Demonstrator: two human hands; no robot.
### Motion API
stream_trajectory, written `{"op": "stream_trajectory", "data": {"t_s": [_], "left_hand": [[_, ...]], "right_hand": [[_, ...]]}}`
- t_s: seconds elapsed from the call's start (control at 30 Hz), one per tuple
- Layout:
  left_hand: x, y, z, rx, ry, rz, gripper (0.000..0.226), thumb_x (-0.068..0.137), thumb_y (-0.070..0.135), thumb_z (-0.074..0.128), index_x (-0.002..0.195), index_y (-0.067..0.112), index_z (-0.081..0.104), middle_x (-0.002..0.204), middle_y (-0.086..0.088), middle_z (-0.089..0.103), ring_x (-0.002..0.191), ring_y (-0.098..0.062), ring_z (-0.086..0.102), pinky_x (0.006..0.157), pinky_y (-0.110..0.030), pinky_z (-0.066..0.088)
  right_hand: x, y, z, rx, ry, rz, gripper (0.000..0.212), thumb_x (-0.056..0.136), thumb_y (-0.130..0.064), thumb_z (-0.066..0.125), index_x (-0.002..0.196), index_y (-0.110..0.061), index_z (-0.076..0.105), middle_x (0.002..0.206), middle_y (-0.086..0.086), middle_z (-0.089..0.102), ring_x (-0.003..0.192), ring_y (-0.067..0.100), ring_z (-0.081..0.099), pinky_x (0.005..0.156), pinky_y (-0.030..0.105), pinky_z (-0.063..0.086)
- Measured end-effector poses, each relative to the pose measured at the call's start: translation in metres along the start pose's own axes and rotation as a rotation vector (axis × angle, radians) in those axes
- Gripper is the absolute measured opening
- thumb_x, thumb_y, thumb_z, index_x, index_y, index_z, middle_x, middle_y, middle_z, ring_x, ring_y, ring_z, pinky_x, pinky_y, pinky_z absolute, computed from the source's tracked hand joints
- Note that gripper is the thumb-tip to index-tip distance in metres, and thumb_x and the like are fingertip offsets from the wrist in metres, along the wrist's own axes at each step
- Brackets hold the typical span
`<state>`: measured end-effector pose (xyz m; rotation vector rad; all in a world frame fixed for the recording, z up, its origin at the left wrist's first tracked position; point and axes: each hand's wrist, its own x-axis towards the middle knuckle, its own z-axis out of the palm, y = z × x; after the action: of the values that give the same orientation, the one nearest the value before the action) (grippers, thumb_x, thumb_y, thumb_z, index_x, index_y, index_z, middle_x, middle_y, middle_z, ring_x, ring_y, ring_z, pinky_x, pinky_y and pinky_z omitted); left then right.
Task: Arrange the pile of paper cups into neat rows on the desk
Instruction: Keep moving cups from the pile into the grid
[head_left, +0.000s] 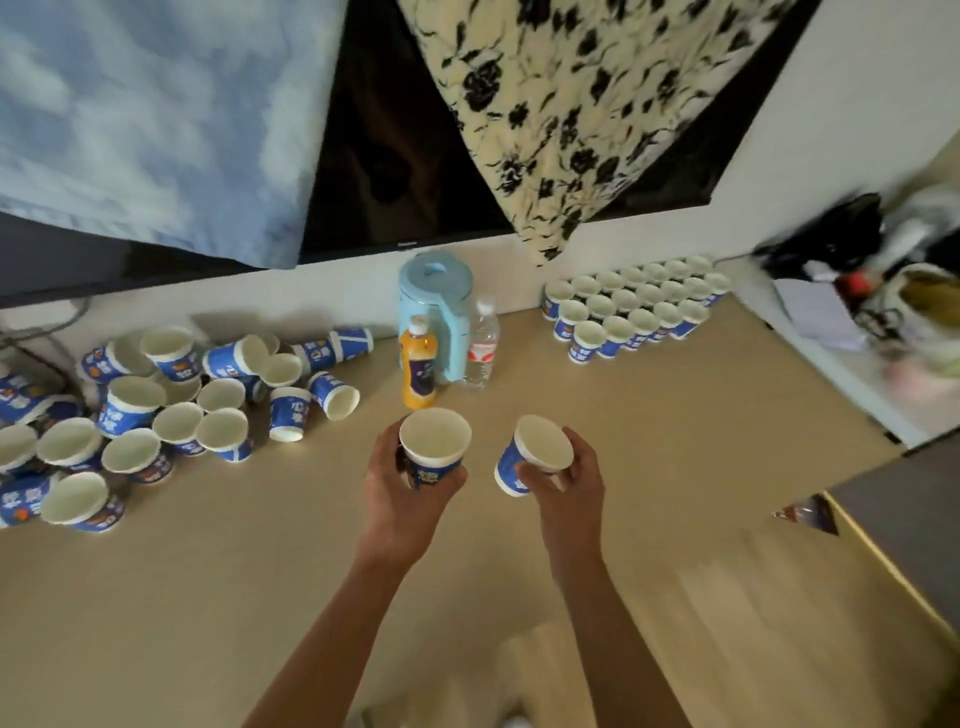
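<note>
A loose pile of blue-and-white paper cups (171, 400) lies at the left of the tan desk (260, 597), some upright, some tipped over. At the back right, several cups stand in neat rows (631, 306) against the wall. My left hand (405, 488) grips one upright cup (435, 441) above the desk's middle. My right hand (563, 480) holds a second cup (535, 452), tilted to the left. Both cups look empty.
A light blue kettle (436, 301), an orange drink bottle (417, 364) and a clear water bottle (482, 345) stand at the back centre. A dark screen with draped cloths hangs behind. Cluttered bags (883, 291) sit on a shelf at the right.
</note>
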<state>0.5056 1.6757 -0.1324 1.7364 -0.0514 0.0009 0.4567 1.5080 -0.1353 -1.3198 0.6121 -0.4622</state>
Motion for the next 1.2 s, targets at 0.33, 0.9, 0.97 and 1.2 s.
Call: {"op": "stream_trajectory", "data": {"t_s": [0.33,0.9,0.97,1.2], "left_hand": [[-0.043,0.048,0.163,0.002,-0.113,0.1,0.068,0.068,0.004,0.09,0.124,0.026,0.059,0.112,0.016,0.069,0.1,-0.001,0.066,0.081,-0.011,0.05],[0.006,0.058,0.407,0.04,-0.25,0.065,0.069,0.069,0.01,0.091,0.125,0.029,0.056,0.115,0.017,0.065,0.099,0.013,0.059,0.075,-0.006,0.045],[0.019,0.059,0.438,0.024,-0.246,0.047,0.069,0.07,0.01,0.09,0.125,0.03,0.055,0.114,0.017,0.064,0.098,0.014,0.059,0.075,-0.007,0.044],[0.055,0.077,0.52,0.012,-0.224,-0.005,0.068,0.07,0.011,0.09,0.127,0.028,0.056,0.114,0.022,0.064,0.098,0.015,0.059,0.077,-0.009,0.045]], "right_hand": [[0.047,-0.043,-0.16,0.026,0.109,-0.088,0.059,0.071,0.018,0.076,0.121,-0.008,0.06,0.118,0.004,0.068,0.096,0.004,0.067,0.079,0.022,0.055],[0.183,-0.057,-0.324,-0.002,0.205,-0.042,0.053,0.077,0.01,0.077,0.121,-0.015,0.06,0.118,0.0,0.068,0.101,0.006,0.067,0.081,0.022,0.056],[0.208,-0.061,-0.344,-0.051,0.166,-0.029,0.055,0.077,0.01,0.077,0.122,-0.016,0.06,0.119,0.0,0.068,0.105,0.01,0.067,0.083,0.024,0.056],[0.303,-0.081,-0.39,-0.117,0.111,0.002,0.057,0.074,0.003,0.083,0.123,-0.016,0.061,0.12,-0.003,0.069,0.107,0.012,0.067,0.081,0.02,0.055]]}}
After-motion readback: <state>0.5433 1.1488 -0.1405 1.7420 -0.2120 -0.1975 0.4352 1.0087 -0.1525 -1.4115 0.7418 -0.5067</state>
